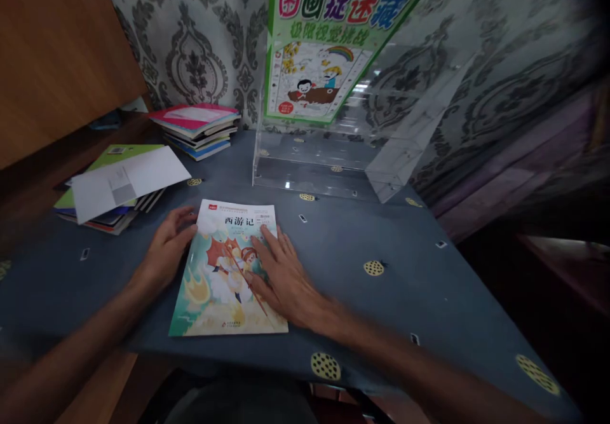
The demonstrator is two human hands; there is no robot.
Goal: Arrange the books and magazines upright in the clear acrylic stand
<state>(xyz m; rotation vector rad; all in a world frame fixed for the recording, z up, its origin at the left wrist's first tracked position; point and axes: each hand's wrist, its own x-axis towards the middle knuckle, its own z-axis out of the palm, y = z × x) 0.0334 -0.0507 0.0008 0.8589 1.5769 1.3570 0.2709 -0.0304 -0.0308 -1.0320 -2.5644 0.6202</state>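
A thin illustrated paperback book point(210, 297) lies face up near the front of the table, its cover showing a cartoon figure in a red cape with a staff. Along its upper left edge rests my left hand point(164, 249), fingers loosely bent and apart, thumb against the border. My right hand point(286, 274) lies flat across the right side of the cover with its fingers spread. Neither hand is wrapped around the book.
A clear acrylic rack point(309, 173) stands at the back, holding a green picture book point(298, 36). To the left are a book stack with a pink top point(190, 116) and a pile point(128, 179) under a white open booklet. A patterned blue cloth point(405, 309) covers the table.
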